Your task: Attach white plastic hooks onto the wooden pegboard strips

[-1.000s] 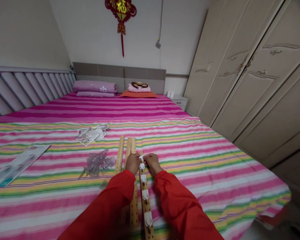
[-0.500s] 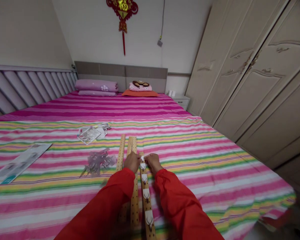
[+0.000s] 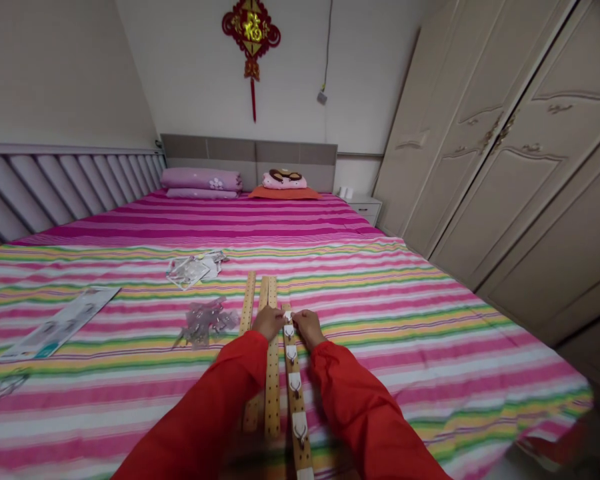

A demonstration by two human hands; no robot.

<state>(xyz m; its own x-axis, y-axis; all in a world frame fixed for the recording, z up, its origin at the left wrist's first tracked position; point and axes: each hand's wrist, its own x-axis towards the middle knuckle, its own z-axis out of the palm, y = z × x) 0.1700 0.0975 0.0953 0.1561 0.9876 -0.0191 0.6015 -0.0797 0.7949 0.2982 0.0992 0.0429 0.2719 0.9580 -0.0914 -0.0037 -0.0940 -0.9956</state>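
Note:
Both hands meet at the far end of a perforated wooden strip (image 3: 294,403) lying lengthwise on the bed. Fingers of my left hand (image 3: 269,323) pinch the left side of a small white hook (image 3: 288,316) there. From the other side, my right hand (image 3: 309,328) closes its fingertips on the same hook. Several more white hooks with metal prongs, such as the nearer hook (image 3: 300,427), sit in a row along this strip. Left of it lie more perforated wooden strips (image 3: 273,373), partly covered by my left sleeve.
A clear plastic bag of metal parts (image 3: 207,323) lies to the left, with opened packaging (image 3: 193,269) beyond it. Farther left are a long flat package (image 3: 63,327) and a thin wire-like item (image 3: 7,385). A wardrobe (image 3: 500,167) stands along the right side.
The view has tilted up slightly and shifted left, so things sit a little lower and farther right. Both hands stay at the same hook.

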